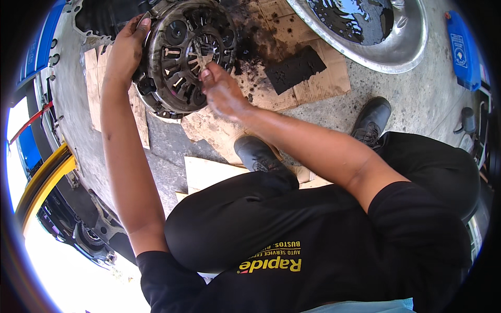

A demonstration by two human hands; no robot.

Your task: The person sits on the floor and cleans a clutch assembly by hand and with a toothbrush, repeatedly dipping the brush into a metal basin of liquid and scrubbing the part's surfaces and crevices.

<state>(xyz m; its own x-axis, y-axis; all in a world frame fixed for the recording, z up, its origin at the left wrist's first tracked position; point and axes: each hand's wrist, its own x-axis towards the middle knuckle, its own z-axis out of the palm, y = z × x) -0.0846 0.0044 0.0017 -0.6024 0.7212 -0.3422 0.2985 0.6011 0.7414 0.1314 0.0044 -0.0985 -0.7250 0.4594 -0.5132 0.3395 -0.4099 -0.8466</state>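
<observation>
A round, greasy metal clutch assembly (175, 70) with slots and openings round its face stands tilted up in front of me at the upper left. My left hand (130, 44) grips its upper left rim, thumb toward me and the other fingers partly hidden behind the edge. In front of its face, my right hand (222, 91) is closed round a slim brush-like tool (201, 55), whose far end reaches the middle of the clutch assembly. That tool's exact kind is hard to make out.
Oil-stained cardboard (323, 78) lies on the concrete under the clutch, with a black scrap (295, 69) on it. A metal basin (404, 57) holding dark liquid is at the upper right, near a blue jug (462, 52). A dark metal housing (104, 18) sits beyond my left hand.
</observation>
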